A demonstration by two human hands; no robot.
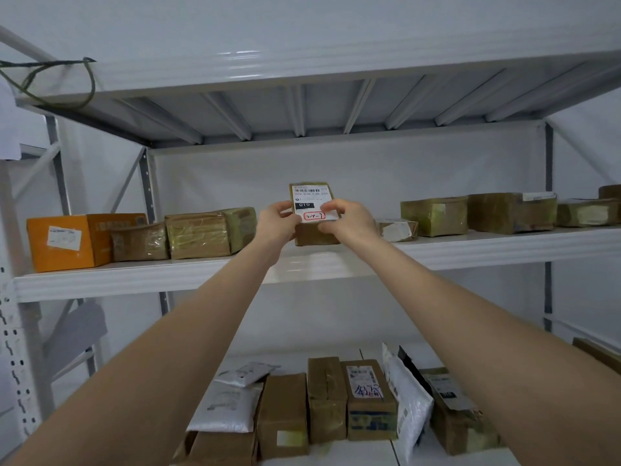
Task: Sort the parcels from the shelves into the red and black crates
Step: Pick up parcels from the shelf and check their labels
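A small brown taped parcel (312, 196) with a white barcode label stands tilted up over the middle shelf (134, 280), its label facing me. My left hand (276, 223) grips its lower left side. My right hand (346, 220) pinches its lower right edge, thumb on the label. A red-circled handwritten mark shows at the label's bottom. No red or black crate is in view.
On the same shelf, an orange box (67, 240) and taped brown parcels (198, 235) sit to the left, more brown parcels (437, 215) to the right. The lower shelf holds upright brown boxes (369, 398) and white mailer bags (228, 405). An upper shelf (302, 72) hangs overhead.
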